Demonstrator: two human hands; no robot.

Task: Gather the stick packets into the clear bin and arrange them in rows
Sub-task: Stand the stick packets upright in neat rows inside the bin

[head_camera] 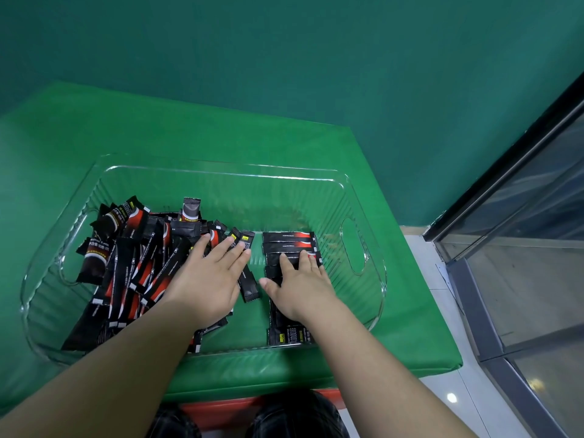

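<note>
A clear ribbed bin [221, 175] with cut-out handles sits on the green padded table. A loose pile of black-and-red stick packets [132, 257] fills its left half. My left hand [211, 279] lies flat on the pile's right edge, fingers straight, touching packets near the middle. On the right side a neat row of stick packets [289, 245] lies stacked crosswise. My right hand [300, 286] presses flat on this row with straight fingers. More packets [289, 335] show below my right wrist.
The green padded table [379, 343] ends just right of the bin, with a tiled floor and a glass door frame [505, 184] beyond. A green wall stands behind. The bin's far-right part holds no packets.
</note>
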